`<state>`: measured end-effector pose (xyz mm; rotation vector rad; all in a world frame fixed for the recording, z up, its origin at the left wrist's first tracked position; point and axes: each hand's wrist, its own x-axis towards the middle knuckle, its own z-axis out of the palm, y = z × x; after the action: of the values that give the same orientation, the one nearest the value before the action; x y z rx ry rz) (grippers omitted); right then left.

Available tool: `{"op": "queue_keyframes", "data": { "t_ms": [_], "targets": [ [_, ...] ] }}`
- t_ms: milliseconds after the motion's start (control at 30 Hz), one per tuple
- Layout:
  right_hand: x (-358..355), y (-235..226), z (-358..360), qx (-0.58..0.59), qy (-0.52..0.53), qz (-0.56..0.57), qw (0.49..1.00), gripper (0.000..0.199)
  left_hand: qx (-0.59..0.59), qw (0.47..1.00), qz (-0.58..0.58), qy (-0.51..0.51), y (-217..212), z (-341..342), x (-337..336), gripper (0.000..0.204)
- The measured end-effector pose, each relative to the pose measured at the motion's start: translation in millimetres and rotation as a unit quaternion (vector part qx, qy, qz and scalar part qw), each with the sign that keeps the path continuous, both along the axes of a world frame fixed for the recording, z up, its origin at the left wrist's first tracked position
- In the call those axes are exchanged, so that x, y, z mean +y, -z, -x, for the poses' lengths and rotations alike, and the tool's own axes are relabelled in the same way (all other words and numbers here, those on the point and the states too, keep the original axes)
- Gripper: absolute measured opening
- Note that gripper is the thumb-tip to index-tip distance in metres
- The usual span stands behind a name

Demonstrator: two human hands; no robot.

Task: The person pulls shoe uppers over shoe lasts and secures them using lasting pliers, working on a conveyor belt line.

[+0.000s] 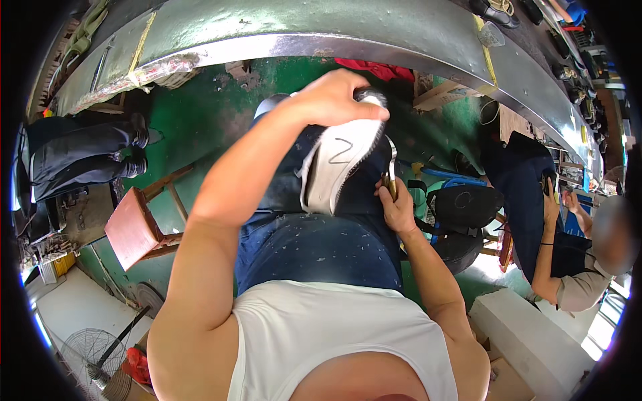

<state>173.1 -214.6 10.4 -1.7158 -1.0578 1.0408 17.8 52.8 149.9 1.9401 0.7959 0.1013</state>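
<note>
"Where does the view look from?"
"The wearer's head, a wide fisheye peering down past a white sleeveless cloth top (pixel 334 324) at the lower edge."
"Facing?"
"Down and forward, a long grey metallic bench (pixel 281 23) bowing across the upper rim."
"How near?"
"Close above a white, dark-edged shoe (pixel 339 160) mid-frame; the green painted floor (pixel 177 110) lies farther below."

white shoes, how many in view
1: the white shoe with a black zigzag mark, just above picture centre, its dark end gripped by the left hand. Others may be hidden.
</note>
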Motion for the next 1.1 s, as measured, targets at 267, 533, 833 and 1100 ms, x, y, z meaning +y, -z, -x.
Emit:
{"op": "queue_keyframes", "data": {
  "t_ms": [267,533,833,1100],
  "targets": [
    [33,-70,-20,-0.091,-0.198,0.123,0.968,0.039,-0.071,0.795,0.482,-0.362,144,25,-72,0.06],
    [106,-136,-12,-0.3,-0.395,0.166,0.853,0.031,-0.118,0.831,0.422,-0.343,157,31,-95,0.063],
    [57,-30,24,-0.111,-0.182,0.154,0.965,0.026,-0.268,0.808,0.448,-0.271,156,45,-93,0.06],
    [68,-46,3,0.171,-0.149,0.236,0.945,0.031,-0.19,0.86,0.381,-0.281,130,24,-82,0.063]
  ]
}}
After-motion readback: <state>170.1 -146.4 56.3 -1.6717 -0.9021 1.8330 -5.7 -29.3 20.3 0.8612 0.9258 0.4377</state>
